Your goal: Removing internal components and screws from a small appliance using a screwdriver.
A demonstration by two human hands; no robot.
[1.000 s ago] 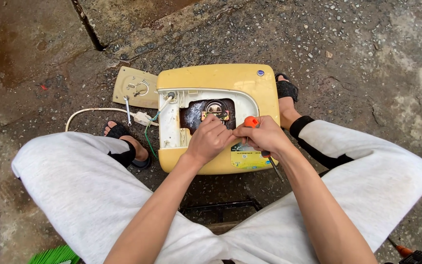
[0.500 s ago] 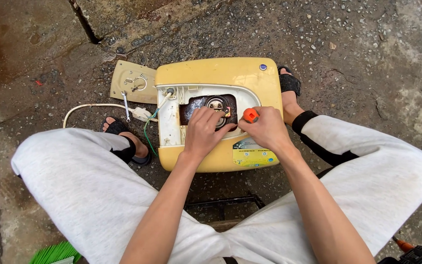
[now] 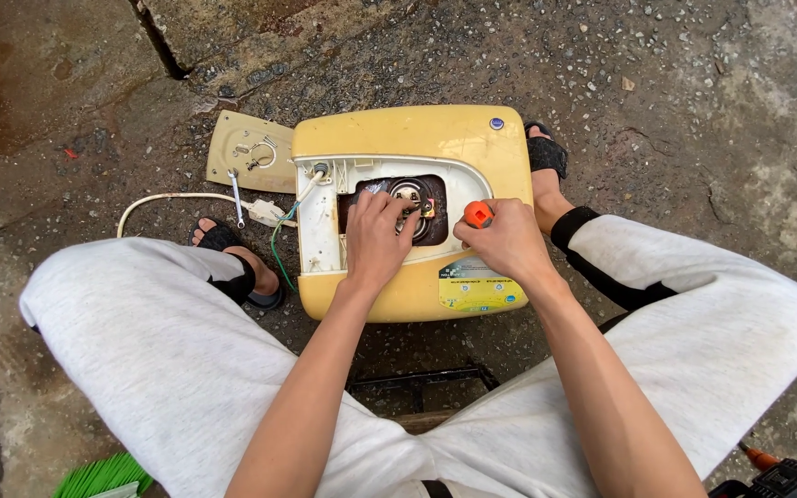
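I see a rounded, glossy yellow plastic appliance casing [image 3: 417, 138] lying on rough, damp concrete ground [image 3: 675, 83] speckled with grit, between my two sandalled feet. Its front is opened: a white plastic inner frame [image 3: 320, 231] surrounds a dark, rust-brown cavity [image 3: 435, 231] with small metal fittings inside. My left hand [image 3: 375, 240] rests over that cavity, its fingers [image 3: 389, 205] curled down onto the metal parts; whether they pinch anything I cannot tell. My right hand [image 3: 509, 242] is clenched around a tool with an orange handle [image 3: 478, 214], held just at the cavity's right edge. A rectangular blue, yellow and green label [image 3: 481, 288] sits on the casing's near lower right side, and a small round blue badge [image 3: 496, 123] on its far corner. A flat beige cover plate [image 3: 246, 152] lies beside the casing at left, with a white cable [image 3: 168, 198] curving away from it.
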